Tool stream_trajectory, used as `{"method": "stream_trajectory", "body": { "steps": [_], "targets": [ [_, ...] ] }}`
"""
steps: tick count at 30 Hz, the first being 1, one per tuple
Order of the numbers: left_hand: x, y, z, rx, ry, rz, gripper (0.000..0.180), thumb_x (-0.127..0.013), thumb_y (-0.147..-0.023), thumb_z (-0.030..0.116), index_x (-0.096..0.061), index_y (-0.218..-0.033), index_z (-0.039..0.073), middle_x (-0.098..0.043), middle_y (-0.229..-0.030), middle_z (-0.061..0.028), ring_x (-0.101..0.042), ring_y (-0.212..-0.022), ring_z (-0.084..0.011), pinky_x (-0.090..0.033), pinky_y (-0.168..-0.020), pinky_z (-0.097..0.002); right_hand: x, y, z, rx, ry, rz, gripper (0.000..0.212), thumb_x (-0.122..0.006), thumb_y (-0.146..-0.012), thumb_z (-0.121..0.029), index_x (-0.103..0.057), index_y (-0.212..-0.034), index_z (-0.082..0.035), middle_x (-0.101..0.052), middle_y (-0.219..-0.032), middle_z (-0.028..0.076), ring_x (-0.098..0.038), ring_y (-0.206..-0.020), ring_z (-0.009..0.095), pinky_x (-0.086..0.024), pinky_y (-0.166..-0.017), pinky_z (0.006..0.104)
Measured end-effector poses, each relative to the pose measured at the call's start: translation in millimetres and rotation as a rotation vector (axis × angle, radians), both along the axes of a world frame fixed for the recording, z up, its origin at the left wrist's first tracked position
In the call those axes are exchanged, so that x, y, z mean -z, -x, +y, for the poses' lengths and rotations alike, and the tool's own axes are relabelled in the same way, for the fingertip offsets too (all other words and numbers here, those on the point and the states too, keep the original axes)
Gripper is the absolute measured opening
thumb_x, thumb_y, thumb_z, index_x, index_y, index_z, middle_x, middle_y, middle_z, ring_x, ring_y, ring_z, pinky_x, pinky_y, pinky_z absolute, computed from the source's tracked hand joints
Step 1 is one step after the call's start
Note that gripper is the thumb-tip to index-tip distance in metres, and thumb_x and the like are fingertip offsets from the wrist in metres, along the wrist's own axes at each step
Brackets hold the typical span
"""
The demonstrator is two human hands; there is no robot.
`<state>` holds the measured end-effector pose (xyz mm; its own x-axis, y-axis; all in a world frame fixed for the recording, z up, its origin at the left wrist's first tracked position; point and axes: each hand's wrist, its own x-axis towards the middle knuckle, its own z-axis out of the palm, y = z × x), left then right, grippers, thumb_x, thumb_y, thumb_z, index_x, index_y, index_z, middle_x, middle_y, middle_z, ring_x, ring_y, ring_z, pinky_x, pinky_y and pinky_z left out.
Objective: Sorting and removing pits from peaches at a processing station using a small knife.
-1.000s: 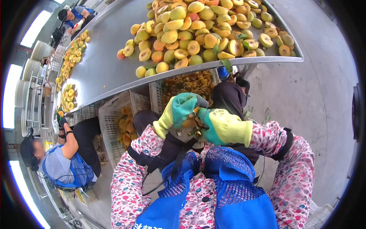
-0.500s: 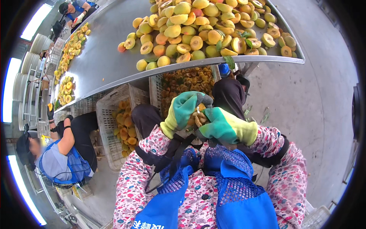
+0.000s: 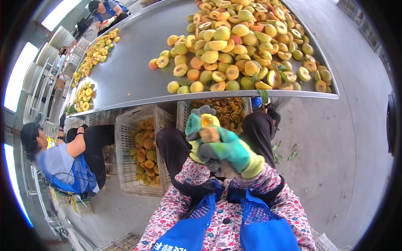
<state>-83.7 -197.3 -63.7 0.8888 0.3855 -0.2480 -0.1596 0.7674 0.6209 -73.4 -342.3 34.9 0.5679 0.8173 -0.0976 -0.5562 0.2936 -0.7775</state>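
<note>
In front of my chest, my two gloved hands meet. A yellow apricot piece point(image 3: 210, 120) is held up in my left hand point(image 3: 194, 127), its dark fingertips curled round it. Just below and to the right, my right hand point(image 3: 230, 148) is closed and pressed against the left. Between the hands shows a tan, blurred thing point(image 3: 210, 134); its kind cannot be made out. Beyond them, a heap of whole and halved apricots point(image 3: 231, 72) covers the right part of a metal table point(image 3: 138, 62).
Under the table stand a white crate point(image 3: 124, 163) of apricot halves and another crate point(image 3: 183, 111) of orange-brown pieces, close to my knees. A co-worker point(image 3: 69, 161) sits at the left; another person point(image 3: 104, 16) is at the far left. More fruit point(image 3: 86, 97) lies along the table's left edge.
The view has shifted, so the table sits lower and further right. My hands have closed together more tightly, and a yellow apricot piece now shows above the left fingers.
</note>
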Motion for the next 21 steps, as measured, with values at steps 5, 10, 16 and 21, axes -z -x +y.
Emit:
{"method": "stream_trajectory", "body": {
  "steps": [5,10,16,21],
  "targets": [
    [-73,8,31,-0.052,-0.599,0.007,0.052,-0.038,-0.101,0.044,-0.057,-0.118,-0.001,-0.064,-0.105,-0.0099,-0.061,-0.094,-0.0172,-0.050,-0.082,-0.0296,33,-38,-8,0.070,0.478,-0.027,0.021,-0.062,-0.082,-0.007,-0.057,-0.102,-0.001,-0.058,-0.080,0.000,-0.054,-0.070,0.008,-0.046,-0.063,0.0245],
    [-86,7,49,-0.199,-0.791,-0.025,0.039,-0.047,-0.100,0.032,-0.060,-0.115,-0.001,-0.065,-0.102,-0.0084,-0.060,-0.093,-0.0138,-0.049,-0.081,-0.0267,35,-49,17,0.138,0.262,0.090,0.017,-0.062,-0.080,-0.009,-0.058,-0.096,-0.004,-0.055,-0.077,-0.004,-0.049,-0.065,0.006,-0.042,-0.058,0.0227],
    [-92,51,131,-0.539,-1.327,0.421,0.025,-0.055,-0.093,0.016,-0.062,-0.111,-0.001,-0.066,-0.100,-0.0146,-0.064,-0.088,-0.0240,-0.050,-0.076,-0.0335,53,-58,1,0.211,0.409,0.018,0.011,-0.060,-0.084,-0.005,-0.050,-0.081,-0.010,-0.047,-0.070,-0.008,-0.041,-0.058,0.004,-0.034,-0.050,0.0217],
    [-82,52,202,-0.502,-2.109,0.805,0.022,-0.062,-0.083,0.019,-0.069,-0.097,0.003,-0.067,-0.098,-0.0189,-0.061,-0.101,-0.0350,-0.047,-0.089,-0.0442,61,-66,-12,0.099,0.788,-0.132,0.006,-0.059,-0.082,-0.009,-0.054,-0.085,-0.007,-0.052,-0.070,-0.004,-0.049,-0.057,0.007,-0.039,-0.050,0.0242]
  ]
}}
